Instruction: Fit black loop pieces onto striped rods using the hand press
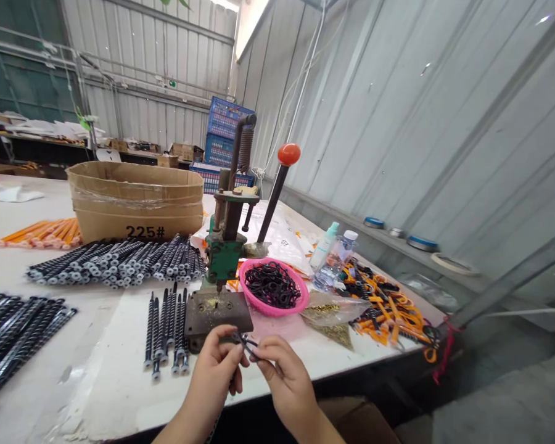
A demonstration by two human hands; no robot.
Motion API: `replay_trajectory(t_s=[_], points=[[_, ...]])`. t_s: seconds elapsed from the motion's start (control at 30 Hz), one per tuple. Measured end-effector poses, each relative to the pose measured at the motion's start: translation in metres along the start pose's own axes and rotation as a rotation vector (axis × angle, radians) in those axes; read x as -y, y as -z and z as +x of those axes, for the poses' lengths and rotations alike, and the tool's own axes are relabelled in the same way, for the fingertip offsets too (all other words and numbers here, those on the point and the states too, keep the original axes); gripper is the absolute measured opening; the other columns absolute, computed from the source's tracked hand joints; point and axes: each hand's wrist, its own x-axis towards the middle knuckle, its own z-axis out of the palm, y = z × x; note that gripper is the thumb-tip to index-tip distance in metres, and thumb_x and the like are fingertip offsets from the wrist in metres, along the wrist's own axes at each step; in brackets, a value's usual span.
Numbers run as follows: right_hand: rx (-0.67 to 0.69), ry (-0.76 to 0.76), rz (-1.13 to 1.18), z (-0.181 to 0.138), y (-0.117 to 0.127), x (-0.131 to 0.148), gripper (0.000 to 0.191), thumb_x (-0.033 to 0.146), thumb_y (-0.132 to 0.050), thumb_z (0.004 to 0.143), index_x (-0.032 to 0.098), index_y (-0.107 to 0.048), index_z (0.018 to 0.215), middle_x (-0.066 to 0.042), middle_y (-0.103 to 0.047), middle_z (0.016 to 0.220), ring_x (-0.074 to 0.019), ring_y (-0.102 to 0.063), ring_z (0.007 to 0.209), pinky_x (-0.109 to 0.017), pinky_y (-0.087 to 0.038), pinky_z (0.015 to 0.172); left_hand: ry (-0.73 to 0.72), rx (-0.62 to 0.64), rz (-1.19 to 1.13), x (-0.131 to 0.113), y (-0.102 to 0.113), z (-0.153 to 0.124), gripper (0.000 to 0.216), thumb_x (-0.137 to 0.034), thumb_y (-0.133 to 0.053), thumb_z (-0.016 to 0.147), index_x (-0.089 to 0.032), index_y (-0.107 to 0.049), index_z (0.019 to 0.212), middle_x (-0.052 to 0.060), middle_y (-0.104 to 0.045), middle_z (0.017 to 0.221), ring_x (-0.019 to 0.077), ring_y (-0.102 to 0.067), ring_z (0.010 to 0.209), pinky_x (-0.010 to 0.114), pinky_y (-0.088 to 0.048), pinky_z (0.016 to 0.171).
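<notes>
In front of the hand press point(222, 246), both hands pinch one thin black loop point(246, 343). My left hand point(216, 365) grips one end between thumb and fingers, and my right hand point(284, 376) grips the other. The loop resembles the black loops point(271, 285) heaped in a pink basket point(247, 302) just behind my right hand. The press has a green body, a flat metal base point(217, 311) and a lever with an orange knob point(289, 154). Left of the base lie several black spiral-striped rods point(166, 327) with pale ends.
Behind stands a cardboard box point(134, 203) with piled striped rods point(120, 262) before it. More dark rods point(18, 333) and orange rods point(41, 233) lie left. At right are bottles point(335, 259), a bag of brass-coloured bits point(330, 317) and orange-black straps point(388, 308) near the table edge.
</notes>
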Motion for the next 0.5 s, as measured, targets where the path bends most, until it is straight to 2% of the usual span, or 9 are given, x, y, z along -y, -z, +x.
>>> replay_trajectory(t_s=[0.1,0.17,0.23,0.3,0.4,0.43,0.5], points=[[0.013,-0.012,0.027,-0.010,-0.002,-0.001,0.020,0.014,-0.046,0.074,0.026,-0.052,0.089,0.000,-0.054,0.076,-0.0106,-0.053,0.071,-0.023,-0.046,0.062,-0.021,-0.051,-0.003,0.002,0.003,-0.006,0.036,-0.037,-0.059,0.057,-0.018,-0.046,0.084,-0.008,-0.052,0.047,0.0054,-0.040,0.026,0.016,-0.027,0.026],[0.076,-0.051,-0.092,-0.004,0.014,-0.009,0.017,0.022,-0.048,0.073,0.023,-0.054,0.089,-0.003,-0.055,0.083,-0.0128,-0.054,0.074,-0.025,-0.046,0.064,-0.011,-0.071,0.019,0.002,0.006,-0.008,0.035,-0.037,-0.059,0.057,-0.016,-0.050,0.083,-0.007,-0.051,0.049,0.0048,-0.040,0.027,0.016,-0.026,0.027],[0.158,-0.230,-0.407,0.011,0.043,-0.024,0.020,0.027,-0.044,0.074,0.020,-0.056,0.089,-0.006,-0.056,0.092,-0.0150,-0.053,0.083,-0.026,-0.044,0.071,0.000,-0.101,0.040,-0.001,0.009,-0.010,0.037,-0.037,-0.060,0.056,-0.015,-0.054,0.086,-0.006,-0.051,0.049,0.0041,-0.039,0.027,0.016,-0.026,0.027],[0.258,-0.509,-0.803,0.029,0.081,-0.047,0.023,0.023,-0.038,0.076,0.020,-0.058,0.088,-0.006,-0.058,0.095,-0.0156,-0.051,0.090,-0.026,-0.041,0.077,0.016,-0.135,0.052,-0.003,0.011,-0.011,0.041,-0.037,-0.060,0.056,-0.015,-0.057,0.090,-0.006,-0.049,0.048,0.0036,-0.038,0.027,0.017,-0.024,0.028],[0.395,-0.727,-1.013,0.051,0.129,-0.088,0.018,0.016,-0.046,0.070,0.017,-0.062,0.064,-0.007,-0.064,0.072,-0.0167,-0.057,0.068,-0.027,-0.043,0.063,0.048,-0.151,0.059,-0.006,0.012,-0.014,0.043,-0.036,-0.060,0.056,-0.015,-0.058,0.094,-0.007,-0.047,0.046,0.0027,-0.035,0.026,0.017,-0.022,0.029],[0.418,-0.755,-1.039,0.054,0.139,-0.101,0.016,0.014,-0.049,0.068,0.015,-0.061,0.057,-0.007,-0.063,0.064,-0.0153,-0.056,0.060,-0.026,-0.042,0.058,0.057,-0.150,0.058,-0.007,0.011,-0.015,0.043,-0.036,-0.059,0.056,-0.015,-0.058,0.094,-0.007,-0.046,0.045,0.0024,-0.035,0.026,0.017,-0.021,0.029],[0.442,-0.784,-1.111,0.055,0.146,-0.124,0.012,0.015,-0.053,0.068,0.013,-0.059,0.059,-0.004,-0.061,0.061,-0.0113,-0.054,0.054,-0.025,-0.042,0.055,0.060,-0.156,0.049,-0.007,0.010,-0.016,0.043,-0.035,-0.059,0.057,-0.015,-0.058,0.094,-0.008,-0.045,0.045,0.0020,-0.034,0.026,0.016,-0.020,0.029]])
